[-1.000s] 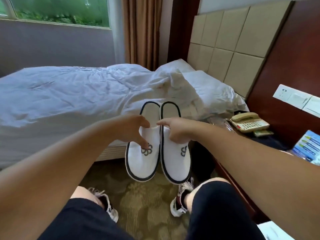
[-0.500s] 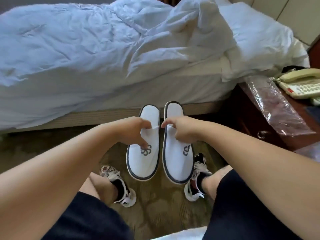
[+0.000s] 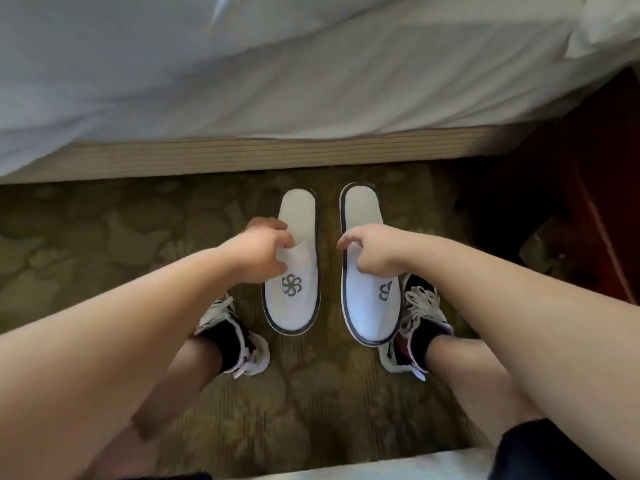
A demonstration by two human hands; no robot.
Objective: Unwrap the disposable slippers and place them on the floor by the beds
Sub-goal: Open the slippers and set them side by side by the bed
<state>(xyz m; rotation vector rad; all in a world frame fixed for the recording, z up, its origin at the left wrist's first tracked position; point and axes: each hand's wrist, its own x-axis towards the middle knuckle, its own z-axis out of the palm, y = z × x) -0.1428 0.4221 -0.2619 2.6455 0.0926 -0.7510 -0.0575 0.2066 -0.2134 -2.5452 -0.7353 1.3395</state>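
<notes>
Here each hand, left (image 3: 259,253) and right (image 3: 373,252), pinches a white dark-trimmed disposable slipper's (image 3: 293,268) upper; released unevenly above the patterned carpet floor (image 3: 104,244), the pair could land askew.

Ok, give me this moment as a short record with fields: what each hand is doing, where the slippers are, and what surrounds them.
left hand: pinching the upper of the left white cloth slipper with dark trim
right hand: pinching the upper of the right white cloth slipper with dark trim
slipper position: side by side, apart, toes toward the person; floor contact unclear
floor: olive patterned carpet
ahead: bed with white bedding
wrapping: none visible on the slippers
</notes>
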